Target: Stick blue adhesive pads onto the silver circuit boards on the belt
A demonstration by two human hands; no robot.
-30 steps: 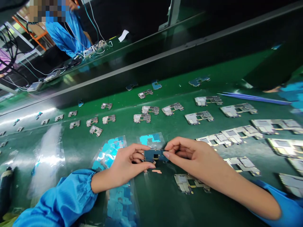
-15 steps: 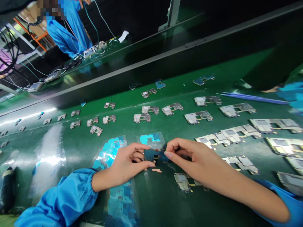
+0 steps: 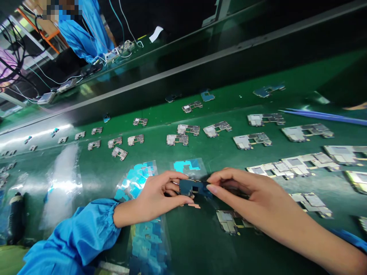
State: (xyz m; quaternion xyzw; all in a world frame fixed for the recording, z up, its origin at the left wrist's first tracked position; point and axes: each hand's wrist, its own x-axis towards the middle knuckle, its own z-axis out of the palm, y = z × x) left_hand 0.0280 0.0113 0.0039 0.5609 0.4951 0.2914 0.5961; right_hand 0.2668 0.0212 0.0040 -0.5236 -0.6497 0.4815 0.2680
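A small dark-blue rectangular circuit board [image 3: 191, 187] sits near the middle of our view, held just above the glossy green mat [image 3: 195, 244], with a square cut-out showing in its face. Our left hand [image 3: 156, 194] reaches it from 9 o'clock, thumb and fingertips closed on the board's left end; our right hand [image 3: 246, 194] comes in from about 4 o'clock, thumb and forefinger closed on its right end. Compared with a moment ago, the whole bench has shifted in the frame as the head turns – but the two-handed pinch looks the same, so the board stays firmly between our fingers.

Just below the board, at 6 o'clock, lies a small peach-coloured strip [image 3: 194, 206]. A clear plastic sheet of cyan foil pieces [image 3: 134, 179] lies at 9 o'clock, beside our left hand, and a smaller clear sheet of cyan foil [image 3: 189, 166] lies at 12 o'clock. Rows of silver-shielded circuit boards [image 3: 252, 140] spread across the mat from 9 round to 3 o'clock. Long, slender blue tweezers [image 3: 323, 116] lie at 2 o'clock, and a co-worker in a blue smock [image 3: 80, 34] stands far off at 11 o'clock.
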